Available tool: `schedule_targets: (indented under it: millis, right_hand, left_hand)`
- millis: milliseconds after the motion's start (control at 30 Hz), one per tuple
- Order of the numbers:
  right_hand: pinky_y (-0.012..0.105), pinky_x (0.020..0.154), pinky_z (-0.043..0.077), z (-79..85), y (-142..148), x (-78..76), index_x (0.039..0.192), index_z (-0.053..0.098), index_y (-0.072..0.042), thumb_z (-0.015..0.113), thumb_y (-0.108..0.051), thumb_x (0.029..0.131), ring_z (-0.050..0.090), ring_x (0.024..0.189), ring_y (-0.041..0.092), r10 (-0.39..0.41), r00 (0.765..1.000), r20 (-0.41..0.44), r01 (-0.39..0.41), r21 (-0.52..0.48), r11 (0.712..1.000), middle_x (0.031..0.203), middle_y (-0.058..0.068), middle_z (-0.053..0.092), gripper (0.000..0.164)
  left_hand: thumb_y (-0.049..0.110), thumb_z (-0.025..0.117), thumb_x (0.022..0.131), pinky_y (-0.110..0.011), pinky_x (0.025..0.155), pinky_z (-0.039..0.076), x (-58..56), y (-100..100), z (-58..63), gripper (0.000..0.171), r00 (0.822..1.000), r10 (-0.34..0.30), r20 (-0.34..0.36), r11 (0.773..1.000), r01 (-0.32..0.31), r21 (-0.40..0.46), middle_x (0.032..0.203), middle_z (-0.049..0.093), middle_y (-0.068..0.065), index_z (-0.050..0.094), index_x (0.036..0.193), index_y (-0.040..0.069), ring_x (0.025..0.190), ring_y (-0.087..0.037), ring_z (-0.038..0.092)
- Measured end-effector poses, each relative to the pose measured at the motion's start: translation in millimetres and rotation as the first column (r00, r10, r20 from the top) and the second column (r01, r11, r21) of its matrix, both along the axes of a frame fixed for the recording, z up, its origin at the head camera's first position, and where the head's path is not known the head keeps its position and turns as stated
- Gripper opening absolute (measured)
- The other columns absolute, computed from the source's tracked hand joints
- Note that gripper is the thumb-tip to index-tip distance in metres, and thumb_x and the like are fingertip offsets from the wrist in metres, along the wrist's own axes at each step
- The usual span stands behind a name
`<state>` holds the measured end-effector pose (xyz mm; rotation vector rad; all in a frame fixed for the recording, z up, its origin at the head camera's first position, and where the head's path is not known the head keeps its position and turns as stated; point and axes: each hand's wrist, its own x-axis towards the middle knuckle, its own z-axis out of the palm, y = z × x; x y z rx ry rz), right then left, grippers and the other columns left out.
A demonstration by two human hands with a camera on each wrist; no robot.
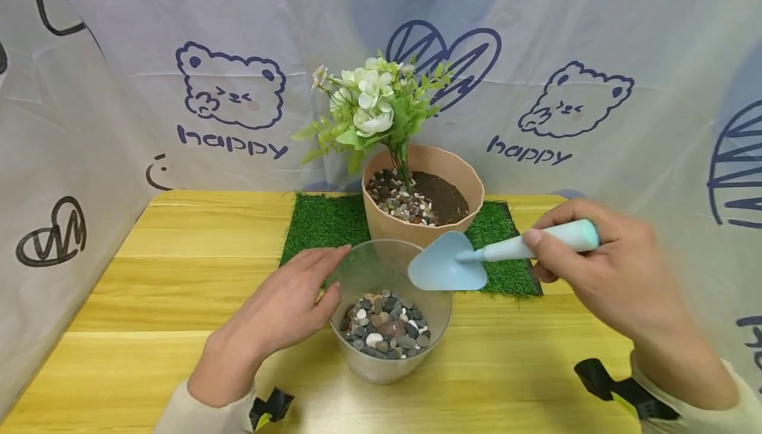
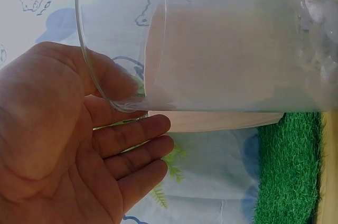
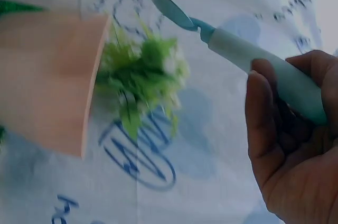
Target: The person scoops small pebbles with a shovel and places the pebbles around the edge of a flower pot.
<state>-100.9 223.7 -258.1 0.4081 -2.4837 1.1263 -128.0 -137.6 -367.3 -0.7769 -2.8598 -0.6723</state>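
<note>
A clear plastic pot [image 1: 389, 368] with several small pebbles [image 1: 387, 328] in it stands at the front middle. My left hand [image 1: 292, 308] rests at its left rim, fingers extended; in the left wrist view the thumb and index finger [image 2: 105, 113] meet the clear rim, and the other fingers lie beside it. My right hand [image 1: 613, 268] grips the pale handle of a light blue trowel [image 1: 452, 265]. The trowel's blade hangs over the clear pot's right rim. No pebbles show on the blade.
Behind the clear pot, a peach flowerpot [image 1: 417, 225] holds dark soil, pebbles and a white-flowered artificial plant [image 1: 375, 110]. It stands on a green turf mat [image 1: 324, 222] on the wooden table [image 1: 190, 288]. A printed cloth [image 1: 327, 24] hangs close behind.
</note>
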Motion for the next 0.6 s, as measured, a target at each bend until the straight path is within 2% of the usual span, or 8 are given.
schedule_targets:
  millis: [133, 233, 333, 467, 600]
  right_hand:
    - [0.023, 0.042, 0.041, -5.0, -24, -6.2, 0.091, 0.073, -0.021, 0.082, -0.015, 0.092, 0.049, 0.05, 0.008, 0.102, 0.994, 0.023, -0.105, 0.179, 0.978, 0.061, -0.01, 0.057, 0.01]
    - [0.023, 0.044, 0.039, -10.6, -39, -12.8, 0.092, 0.071, -0.022, 0.081, -0.025, 0.094, 0.043, 0.05, 0.005, 0.158, 0.985, 0.07, -0.172, 0.304, 0.937, 0.061, -0.011, 0.049, 0.01]
    - [0.023, 0.047, 0.04, -17.7, -49, -17.8, 0.096, 0.07, -0.023, 0.078, -0.032, 0.097, 0.042, 0.053, 0.004, 0.187, 0.972, 0.14, -0.227, 0.38, 0.897, 0.064, -0.012, 0.05, 0.012]
    - [0.022, 0.048, 0.04, -29.2, -56, -21.0, 0.097, 0.069, -0.022, 0.079, -0.032, 0.097, 0.043, 0.054, 0.004, 0.203, 0.966, 0.158, -0.253, 0.446, 0.858, 0.066, -0.012, 0.053, 0.014]
    - [0.021, 0.048, 0.04, -40.1, -60, -22.6, 0.094, 0.067, -0.02, 0.078, -0.031, 0.096, 0.044, 0.053, 0.003, 0.208, 0.972, 0.108, -0.233, 0.505, 0.831, 0.067, -0.012, 0.056, 0.016]
  left_hand:
    - [0.024, 0.057, 0.104, -0.052, 0.123, 0.043, -0.2, -1, 0.8, 0.058, 1.0, 0.0, 0.001, 1.0, 0.0, -0.002, 0.155, 0.056, -0.016, 0.047, 0.158, 0.005, 0.145, -0.034, 0.051]
    - [0.024, 0.057, 0.104, -0.053, 0.122, 0.043, -0.4, -2, 1.4, 0.058, 1.0, 0.003, 0.002, 1.0, -0.003, -0.003, 0.155, 0.056, -0.016, 0.047, 0.159, 0.006, 0.145, -0.034, 0.051]
    - [0.024, 0.057, 0.104, -0.053, 0.122, 0.043, -0.8, -2, 1.7, 0.058, 1.0, 0.003, 0.004, 1.0, -0.003, -0.004, 0.155, 0.056, -0.015, 0.047, 0.159, 0.006, 0.145, -0.033, 0.051]
    - [0.024, 0.058, 0.104, -0.052, 0.122, 0.043, -1.1, -1, 1.4, 0.058, 1.0, -0.004, 0.006, 1.0, 0.004, -0.008, 0.155, 0.056, -0.015, 0.047, 0.159, 0.006, 0.145, -0.033, 0.051]
    - [0.024, 0.058, 0.104, -0.052, 0.122, 0.043, -0.9, 0, 1.8, 0.058, 1.0, -0.009, 0.005, 1.0, 0.009, -0.009, 0.154, 0.057, -0.015, 0.047, 0.158, 0.006, 0.144, -0.033, 0.052]
